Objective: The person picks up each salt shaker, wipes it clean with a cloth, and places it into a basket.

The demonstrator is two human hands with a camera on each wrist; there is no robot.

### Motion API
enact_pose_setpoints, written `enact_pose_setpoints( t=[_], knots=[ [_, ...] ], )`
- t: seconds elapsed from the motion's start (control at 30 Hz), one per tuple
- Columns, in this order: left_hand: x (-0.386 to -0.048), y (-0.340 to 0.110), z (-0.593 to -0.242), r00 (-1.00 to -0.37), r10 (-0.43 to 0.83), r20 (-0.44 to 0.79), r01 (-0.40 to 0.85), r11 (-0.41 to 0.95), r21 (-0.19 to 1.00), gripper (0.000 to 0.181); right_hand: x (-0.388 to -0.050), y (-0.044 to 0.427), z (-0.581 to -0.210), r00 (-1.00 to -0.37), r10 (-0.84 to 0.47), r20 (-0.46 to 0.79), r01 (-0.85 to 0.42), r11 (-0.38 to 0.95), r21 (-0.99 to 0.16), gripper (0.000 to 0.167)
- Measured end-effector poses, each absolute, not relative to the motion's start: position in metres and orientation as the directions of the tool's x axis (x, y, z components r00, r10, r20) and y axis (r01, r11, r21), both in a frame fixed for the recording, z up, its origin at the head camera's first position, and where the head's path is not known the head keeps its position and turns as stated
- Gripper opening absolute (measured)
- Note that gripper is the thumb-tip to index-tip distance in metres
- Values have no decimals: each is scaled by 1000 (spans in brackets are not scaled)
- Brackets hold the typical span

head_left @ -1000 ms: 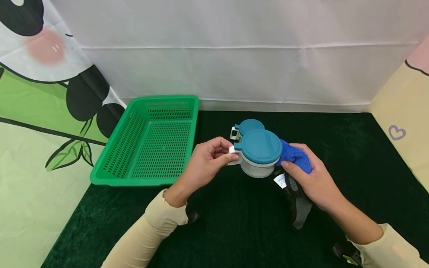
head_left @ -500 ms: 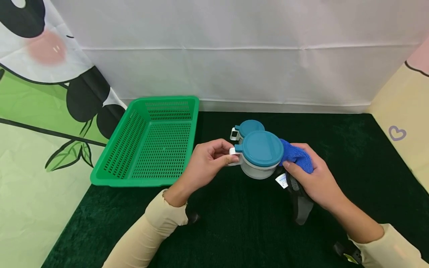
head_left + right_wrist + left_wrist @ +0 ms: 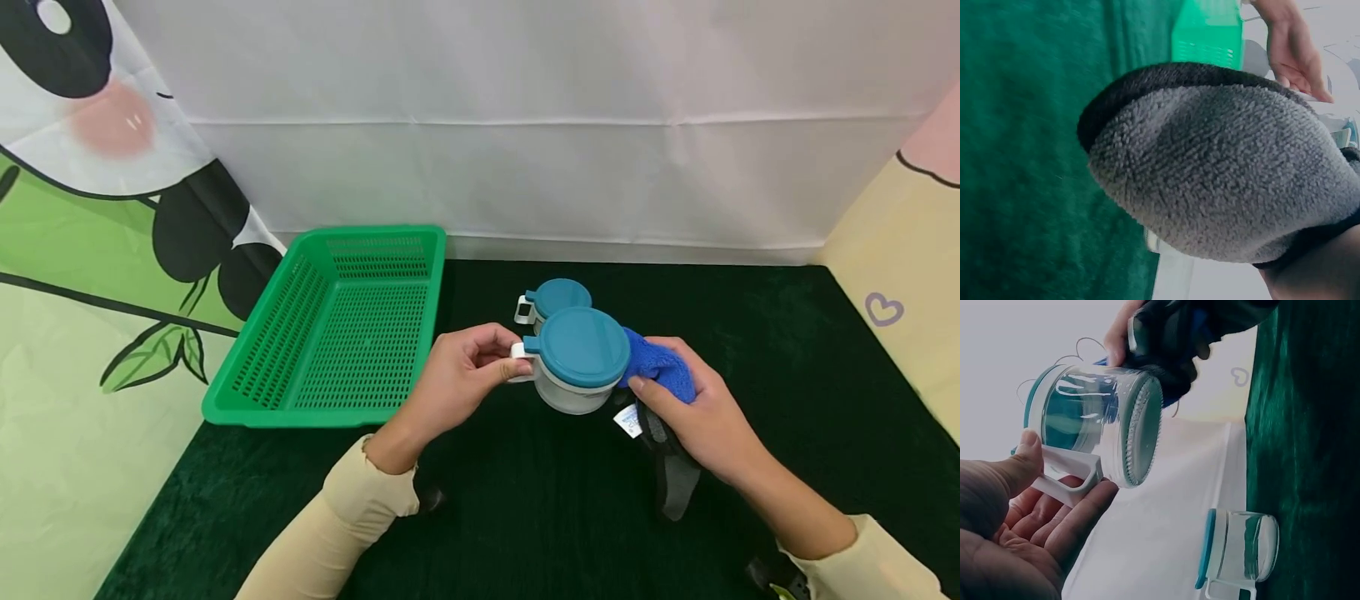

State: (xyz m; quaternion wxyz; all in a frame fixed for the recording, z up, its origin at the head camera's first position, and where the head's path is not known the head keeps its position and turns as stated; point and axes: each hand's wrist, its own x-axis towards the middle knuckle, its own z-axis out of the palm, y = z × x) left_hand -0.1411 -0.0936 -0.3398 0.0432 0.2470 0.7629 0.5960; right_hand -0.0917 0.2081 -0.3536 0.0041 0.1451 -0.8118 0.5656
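Jar (image 3: 584,362) held off the table (image 3: 510,533). Left hand (image 3: 457,379), at its nine o'clock, pinches the handle (image 3: 1089,465) between thumb and fingers. Right hand (image 3: 697,408), three o'clock, curled round a cloth (image 3: 657,367) against the jar. Second jar (image 3: 558,296): eleven o'clock.

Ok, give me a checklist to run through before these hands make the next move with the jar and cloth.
1. Left hand gripping the jar by its handle: ok.
2. Lid down on the jar: ok.
3. Right hand holding the cloth against the jar's side: ok.
4. Jar apart from the second jar: ok.
5. Cloth fully gathered up: not ok, its grey end hangs loose.
6. Glass free of smudges: cannot tell.
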Motion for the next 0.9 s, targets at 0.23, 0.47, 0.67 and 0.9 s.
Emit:
enact_pose_setpoints(
  t=[0.23,0.47,0.67,0.9],
  knots=[
    [-141,-93,-341,-870,446,209,305,154,940,8,-92,209,-345,-954,-183,238,-284,294,-913,40],
    [-142,-94,-338,-876,406,262,348,154,925,9,-90,204,-356,-958,-236,163,-233,307,-923,38],
    [-144,-92,-341,-878,416,237,327,158,932,10,-92,205,-344,-951,-162,263,-301,299,-906,40],
    [-145,-90,-336,-883,362,300,370,141,918,11,-92,199,-365,-967,-189,172,-226,316,-922,41]
  ],
)
